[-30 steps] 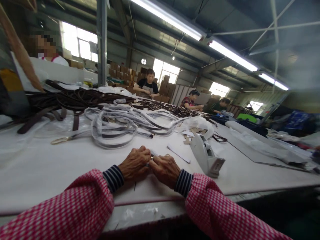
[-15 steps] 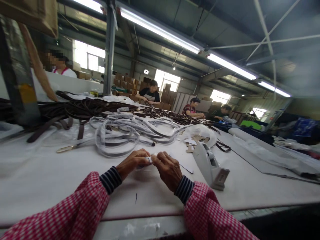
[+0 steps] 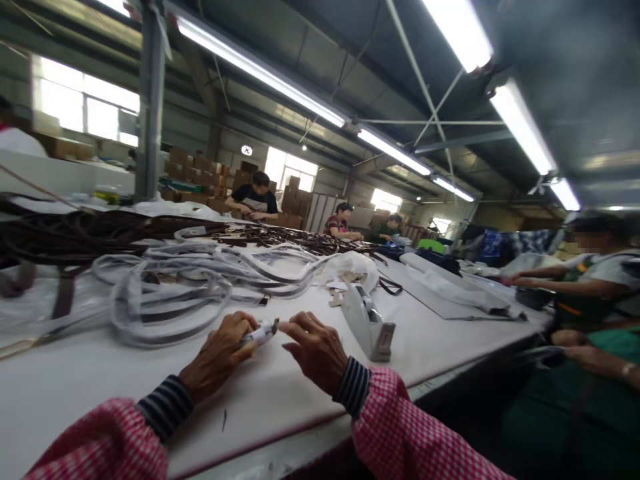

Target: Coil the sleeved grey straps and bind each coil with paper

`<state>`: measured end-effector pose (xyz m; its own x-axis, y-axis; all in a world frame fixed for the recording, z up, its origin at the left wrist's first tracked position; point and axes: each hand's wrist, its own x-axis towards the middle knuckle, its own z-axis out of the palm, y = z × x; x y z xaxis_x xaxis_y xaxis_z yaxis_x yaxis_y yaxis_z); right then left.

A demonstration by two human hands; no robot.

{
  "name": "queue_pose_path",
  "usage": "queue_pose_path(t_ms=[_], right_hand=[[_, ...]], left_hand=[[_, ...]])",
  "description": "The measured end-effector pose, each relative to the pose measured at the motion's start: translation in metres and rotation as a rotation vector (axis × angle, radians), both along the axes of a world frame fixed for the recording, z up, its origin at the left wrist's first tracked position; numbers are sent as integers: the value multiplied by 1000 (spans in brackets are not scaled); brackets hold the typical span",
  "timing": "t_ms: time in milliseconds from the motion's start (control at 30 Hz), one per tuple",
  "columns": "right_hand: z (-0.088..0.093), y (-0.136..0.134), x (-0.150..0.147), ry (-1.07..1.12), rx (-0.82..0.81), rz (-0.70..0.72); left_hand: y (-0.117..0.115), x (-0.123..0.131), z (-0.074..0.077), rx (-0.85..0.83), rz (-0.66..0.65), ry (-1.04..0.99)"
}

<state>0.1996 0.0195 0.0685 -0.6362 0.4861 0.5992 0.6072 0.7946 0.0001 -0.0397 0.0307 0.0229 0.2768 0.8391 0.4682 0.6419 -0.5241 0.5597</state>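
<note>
In the middle of the head view, my left hand (image 3: pixel 217 353) is closed around a small bundle (image 3: pixel 261 333) in whitish wrapping, with a brown tip poking out at its right end. What lies inside the wrapping I cannot make out. My right hand (image 3: pixel 317 350) is beside that tip with its fingers apart, the fingertips close to it and nothing seen in them. To the right of my right hand stands a grey tape dispenser (image 3: pixel 365 325). Just beyond my hands lie dark straps (image 3: pixel 170 300) coiled in whitish plastic wrap.
A heap of dark brown straps (image 3: pixel 90 230) covers the table's (image 3: pixel 430 347) far left. Small card pieces (image 3: pixel 345 285) lie behind the dispenser. A grey sheet (image 3: pixel 440 297) is at right. Co-workers sit beyond the table; a person in green (image 3: pixel 590 393) is close at right.
The view has swung to the right, bringing people there into sight. My right hand has come off the small wrapped bundle and its fingers have spread; my left hand still grips it.
</note>
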Motion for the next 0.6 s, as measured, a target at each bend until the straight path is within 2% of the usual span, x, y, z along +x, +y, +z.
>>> queue_pose_path(t_ms=[67,133,200,300,367,467,600], right_hand=[[13,-5,40,138,-28,-70],[27,-6,87,296,-94,-225],[40,-3,131,418,-243,-467],[46,8,179,450,-399,-624],[42,15,194,465,-532,-692],[33,25,201,486,-714,-751],[30,36,206,497,-823,-749]], left_hand=[[2,3,-9,88,35,88],[1,7,-14,163,43,161],[-3,13,-15,221,41,194],[-9,21,-11,226,22,161],[-13,24,-8,175,-2,79],[-17,25,-1,112,-65,-88],[-21,26,4,93,-77,-217]])
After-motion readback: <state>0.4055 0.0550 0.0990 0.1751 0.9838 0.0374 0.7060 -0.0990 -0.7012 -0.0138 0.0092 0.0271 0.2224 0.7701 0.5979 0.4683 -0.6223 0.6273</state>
